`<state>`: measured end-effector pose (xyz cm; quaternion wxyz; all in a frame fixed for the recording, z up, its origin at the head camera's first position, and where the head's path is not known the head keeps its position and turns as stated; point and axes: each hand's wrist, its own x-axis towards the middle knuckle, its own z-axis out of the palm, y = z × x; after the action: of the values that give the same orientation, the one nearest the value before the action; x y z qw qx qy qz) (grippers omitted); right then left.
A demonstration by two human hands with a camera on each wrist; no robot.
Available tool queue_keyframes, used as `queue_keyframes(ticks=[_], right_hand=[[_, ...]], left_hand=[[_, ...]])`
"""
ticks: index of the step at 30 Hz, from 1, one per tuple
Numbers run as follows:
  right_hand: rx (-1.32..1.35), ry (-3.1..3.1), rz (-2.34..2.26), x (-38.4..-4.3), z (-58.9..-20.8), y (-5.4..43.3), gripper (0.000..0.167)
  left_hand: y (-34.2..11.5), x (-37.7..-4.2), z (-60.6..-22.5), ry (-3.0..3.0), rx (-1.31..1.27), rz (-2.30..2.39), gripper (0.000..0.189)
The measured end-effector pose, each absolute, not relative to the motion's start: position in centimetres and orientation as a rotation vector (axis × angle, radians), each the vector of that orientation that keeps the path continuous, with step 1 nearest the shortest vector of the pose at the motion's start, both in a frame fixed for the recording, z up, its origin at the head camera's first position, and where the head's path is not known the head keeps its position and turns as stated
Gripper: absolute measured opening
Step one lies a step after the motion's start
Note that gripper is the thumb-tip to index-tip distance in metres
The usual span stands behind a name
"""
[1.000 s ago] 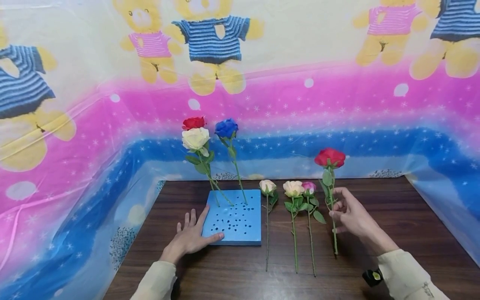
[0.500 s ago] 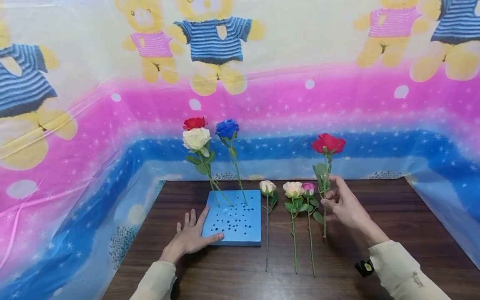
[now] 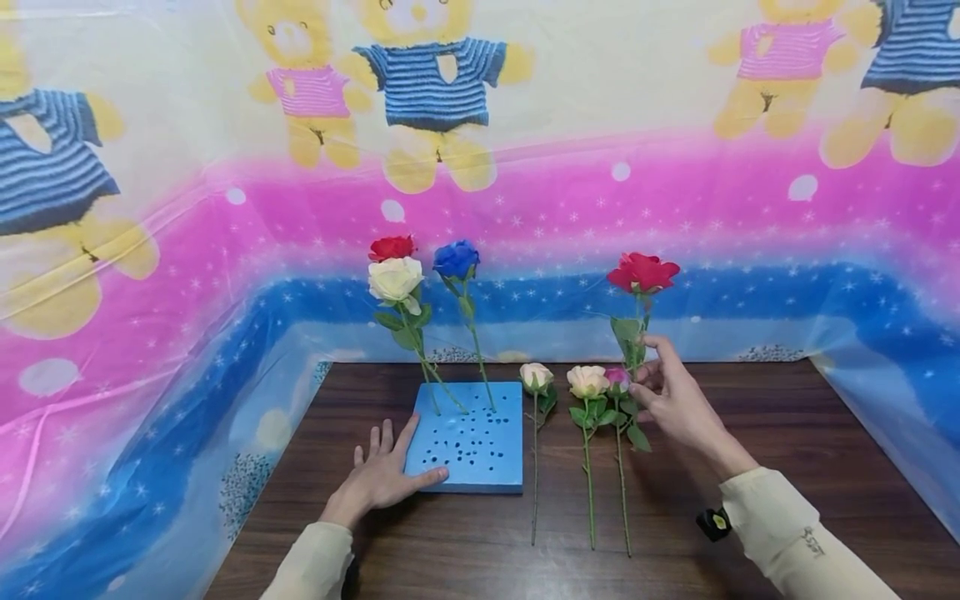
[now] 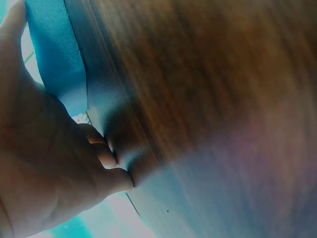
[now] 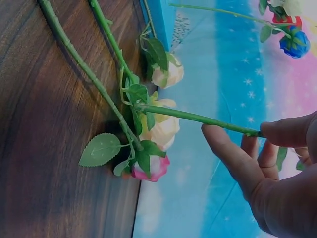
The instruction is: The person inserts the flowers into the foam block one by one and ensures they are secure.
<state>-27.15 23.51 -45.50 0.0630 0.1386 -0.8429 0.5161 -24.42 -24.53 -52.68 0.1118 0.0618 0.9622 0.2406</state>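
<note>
My right hand (image 3: 681, 408) pinches the green stem of a red rose (image 3: 643, 273) and holds it upright above the table, bloom on top. In the right wrist view the lower stem (image 5: 198, 118) sticks out past the fingertips. My left hand (image 3: 381, 477) rests with spread fingers against the left side of a blue foam block (image 3: 512, 471), thumb at its front corner. The block's top is dotted with holes. Standing in its back part are a white rose (image 3: 395, 279), another red rose (image 3: 392, 247) behind it, and a blue rose (image 3: 457, 260).
Right of the block lie a pale cream rose (image 3: 536, 377), a peach rose (image 3: 587, 382) and a pink-and-white rose (image 5: 151, 167), stems toward me. They rest on a dark wooden table (image 3: 442, 550). A bear-print cloth (image 3: 562, 200) hangs behind and beside it.
My right hand has lifted the red rose and carried it left, so its bloom is higher and its stem overlaps the pink-and-white rose. The left hand and block have stayed put.
</note>
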Motion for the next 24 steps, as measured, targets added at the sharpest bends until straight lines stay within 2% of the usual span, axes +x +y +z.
queue_keyframes(ticks=[24], right_hand=[[0.518,-2.459,1.385,-28.7,-43.7,18.5,0.062]], left_hand=[[-24.6,-24.4,-52.6,2.822,0.171,0.694,0.120]])
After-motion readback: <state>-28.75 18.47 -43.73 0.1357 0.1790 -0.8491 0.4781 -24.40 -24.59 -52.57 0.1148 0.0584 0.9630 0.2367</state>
